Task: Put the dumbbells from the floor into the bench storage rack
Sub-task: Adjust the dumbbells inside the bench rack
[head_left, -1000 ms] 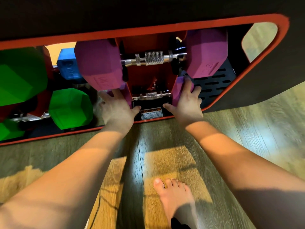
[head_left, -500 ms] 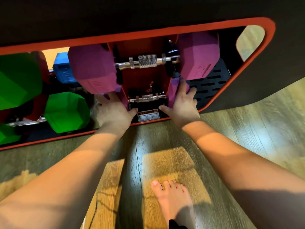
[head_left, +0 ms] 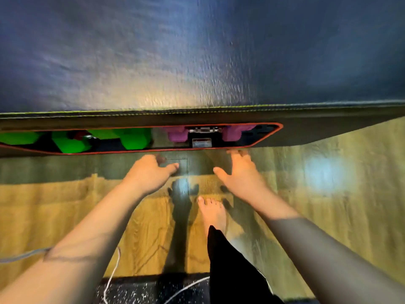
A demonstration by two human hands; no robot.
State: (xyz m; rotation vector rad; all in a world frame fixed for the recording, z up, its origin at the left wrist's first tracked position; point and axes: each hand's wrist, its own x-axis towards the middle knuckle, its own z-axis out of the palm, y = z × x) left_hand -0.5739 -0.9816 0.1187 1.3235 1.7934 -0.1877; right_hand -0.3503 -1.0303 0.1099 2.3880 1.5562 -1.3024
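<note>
The bench storage rack (head_left: 258, 145) shows as a narrow red-rimmed opening under the dark padded bench top (head_left: 197, 51). Inside it sits a purple dumbbell (head_left: 177, 133) with a knurled metal handle, right of centre. Several green dumbbells (head_left: 131, 138) fill the left part. My left hand (head_left: 149, 174) hovers over the wooden floor in front of the opening, fingers apart, holding nothing. My right hand (head_left: 243, 172) is beside it, also spread and empty, fingertips just short of the rack's red rim. Neither hand touches a dumbbell.
My bare foot (head_left: 212, 212) and a dark trouser leg stand on the wooden floor (head_left: 328, 194) between my arms. A white cable (head_left: 112, 273) runs over a speckled black mat (head_left: 131, 290) at the bottom edge. The frame is motion-blurred.
Both hands have let go of the lower purple dumbbell and pulled back out of the rack. My head has risen, so the bench top now fills the upper view.
</note>
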